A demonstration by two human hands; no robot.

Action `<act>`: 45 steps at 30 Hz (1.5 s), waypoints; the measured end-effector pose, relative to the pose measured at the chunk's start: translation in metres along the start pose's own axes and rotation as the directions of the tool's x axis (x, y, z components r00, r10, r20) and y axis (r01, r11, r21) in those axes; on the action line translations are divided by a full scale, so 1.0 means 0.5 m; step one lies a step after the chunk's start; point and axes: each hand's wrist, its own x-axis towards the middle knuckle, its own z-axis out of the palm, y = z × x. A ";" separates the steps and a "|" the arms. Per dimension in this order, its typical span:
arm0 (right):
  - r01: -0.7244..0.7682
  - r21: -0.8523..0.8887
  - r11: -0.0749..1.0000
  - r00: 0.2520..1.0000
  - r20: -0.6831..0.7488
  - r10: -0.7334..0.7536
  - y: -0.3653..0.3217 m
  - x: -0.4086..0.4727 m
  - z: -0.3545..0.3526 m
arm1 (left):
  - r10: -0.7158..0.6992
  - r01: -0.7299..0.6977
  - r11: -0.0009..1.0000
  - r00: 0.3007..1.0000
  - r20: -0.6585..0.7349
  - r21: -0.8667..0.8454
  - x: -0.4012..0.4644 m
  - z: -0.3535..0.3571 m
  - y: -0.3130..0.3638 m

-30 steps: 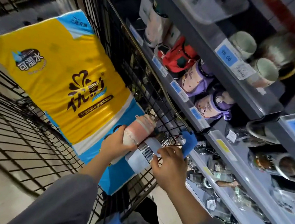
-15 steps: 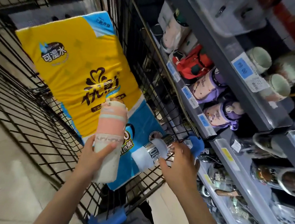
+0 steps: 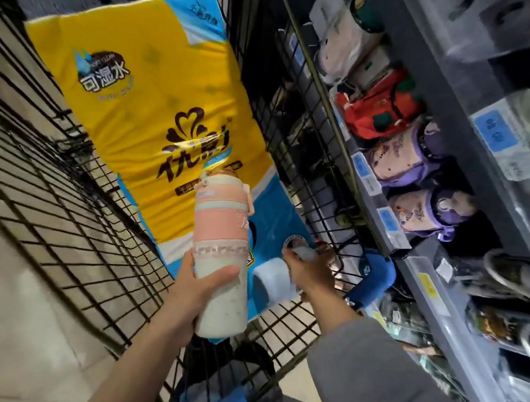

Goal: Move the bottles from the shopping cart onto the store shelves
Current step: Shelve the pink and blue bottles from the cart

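Progress: neither bottle is shelved yet.
Left hand (image 3: 201,294): you grip the pink bottle (image 3: 220,254) upright above the cart (image 3: 66,217).
Right hand (image 3: 310,272): you clasp the steel bottle (image 3: 275,279) lying inside.
Remaining: both go to the shelves (image 3: 455,98).

Pink and pale mint bands on a cream bottle (image 3: 221,254). Yellow and blue on the tissue pack (image 3: 157,103), dark brown lettering. Black wire for the cart (image 3: 54,165), blue at its handle corner (image 3: 375,279). Grey shelves (image 3: 455,98), blue price tags (image 3: 495,131). Purple bottles (image 3: 413,155), a red pouch (image 3: 382,108).
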 end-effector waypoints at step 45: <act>0.561 0.639 0.526 0.825 -0.378 -0.421 0.372 -0.330 -0.265 | 0.485 -0.514 0.616 0.845 0.227 0.597 -0.200 0.171 -0.023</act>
